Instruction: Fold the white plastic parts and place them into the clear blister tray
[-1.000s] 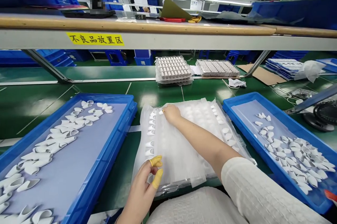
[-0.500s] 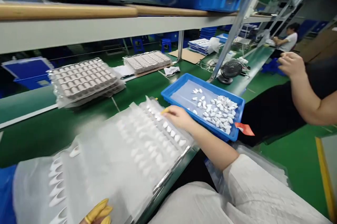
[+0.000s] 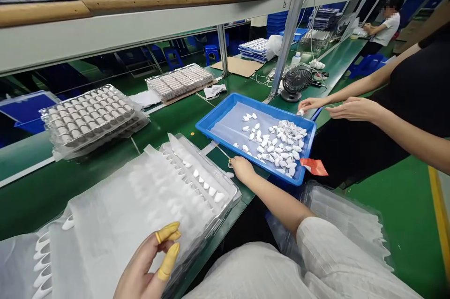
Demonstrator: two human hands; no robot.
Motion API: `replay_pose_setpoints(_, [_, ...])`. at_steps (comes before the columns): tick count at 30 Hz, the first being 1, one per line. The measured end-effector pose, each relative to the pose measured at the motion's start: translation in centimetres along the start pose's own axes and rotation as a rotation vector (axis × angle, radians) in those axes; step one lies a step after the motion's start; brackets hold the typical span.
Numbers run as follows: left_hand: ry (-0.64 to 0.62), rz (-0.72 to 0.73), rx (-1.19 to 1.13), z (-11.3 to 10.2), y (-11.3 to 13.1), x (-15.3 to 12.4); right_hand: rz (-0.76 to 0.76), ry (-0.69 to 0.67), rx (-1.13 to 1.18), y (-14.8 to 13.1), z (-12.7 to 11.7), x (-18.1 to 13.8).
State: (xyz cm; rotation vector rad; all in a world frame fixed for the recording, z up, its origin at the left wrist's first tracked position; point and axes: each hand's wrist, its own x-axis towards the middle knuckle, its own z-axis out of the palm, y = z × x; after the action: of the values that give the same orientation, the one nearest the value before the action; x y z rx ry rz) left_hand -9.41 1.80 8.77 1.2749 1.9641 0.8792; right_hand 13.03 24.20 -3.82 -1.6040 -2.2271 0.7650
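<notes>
My left hand (image 3: 149,261), with yellow finger cots on its fingertips, hovers over the clear plastic tray (image 3: 230,186) in front of me. Its thumb and fingers are apart with nothing between them. White translucent sheets (image 3: 105,205) cover much of the tray; small white shell-like pieces (image 3: 207,186) sit in a row at its right side. My right hand (image 3: 242,170) is closed at the end of a thin stick-like tool (image 3: 222,152), between the tray and a blue bin (image 3: 220,124). Its fingertips are mostly hidden. Loose white pieces (image 3: 281,146) lie in the bin.
A co-worker's hands (image 3: 337,106) are at the bin's right edge, one pinching a white piece. Behind stand a black fan (image 3: 297,81), a metal post (image 3: 288,32) and stacked filled trays (image 3: 93,118). A shelf edge (image 3: 140,27) crosses above the green table.
My right hand has moved from the tray's row of pieces to the thin tool beside the bin. My left hand has risen further into view. The co-worker's hands have come to the bin.
</notes>
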Motion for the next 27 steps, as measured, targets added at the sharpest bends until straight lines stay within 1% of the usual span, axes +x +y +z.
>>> replay_pose_setpoints(3, [-0.022,0.014,0.031,0.6,0.9,0.1,0.025,0.085,0.112,-0.3,-1.4,-1.0])
replay_pose_setpoints(5, [-0.054,0.037,0.056,1.0,1.4,0.4,0.031,0.123,0.201,-1.4,-2.5,-2.4])
replay_pose_setpoints(6, [-0.076,0.069,0.069,1.3,1.6,0.6,0.028,0.119,0.304,-2.2,-3.0,-3.3])
replay_pose_setpoints(7, [-0.098,0.117,0.080,1.6,1.8,0.9,0.019,0.083,0.454,-3.1,-3.5,-4.3])
replay_pose_setpoints(8, [-0.126,0.176,0.089,1.9,1.9,1.2,0.010,0.017,0.636,-4.1,-3.9,-5.3])
replay_pose_setpoints(10, [-0.188,0.287,0.096,2.6,1.9,1.7,0.010,-0.169,0.998,-6.1,-4.4,-7.2])
replay_pose_setpoints(11, [-0.222,0.323,0.092,2.8,1.8,1.9,0.020,-0.262,1.120,-7.0,-4.5,-8.0])
replay_pose_setpoints(12, [-0.254,0.341,0.082,3.1,1.7,2.1,0.033,-0.333,1.179,-7.8,-4.4,-8.7])
replay_pose_setpoints(14, [-0.303,0.336,0.036,3.5,1.2,2.0,0.066,-0.390,1.217,-9.1,-4.1,-9.7])
replay_pose_setpoints(16, [-0.326,0.298,-0.047,3.7,0.7,1.7,0.089,-0.399,1.218,-10.0,-3.5,-10.2])
replay_pose_setpoints(19, [-0.332,0.243,-0.177,3.7,-0.1,0.9,0.120,-0.430,1.208,-10.8,-2.4,-10.5])
replay_pose_setpoints(22, [-0.325,0.217,-0.287,3.2,-0.6,0.2,0.123,-0.469,1.185,-11.4,-1.4,-10.7])
replay_pose_setpoints(23, [-0.311,0.207,-0.317,3.1,-0.8,0.1,0.103,-0.447,1.174,-11.7,-1.2,-10.8])
replay_pose_setpoints(25, [-0.266,0.182,-0.354,2.7,-1.2,-0.1,0.022,-0.351,1.127,-12.2,-0.9,-11.2])
replay_pose_setpoints(27, [-0.237,0.171,-0.364,2.4,-1.6,-0.2,-0.075,-0.268,1.015,-12.7,-0.8,-11.7])
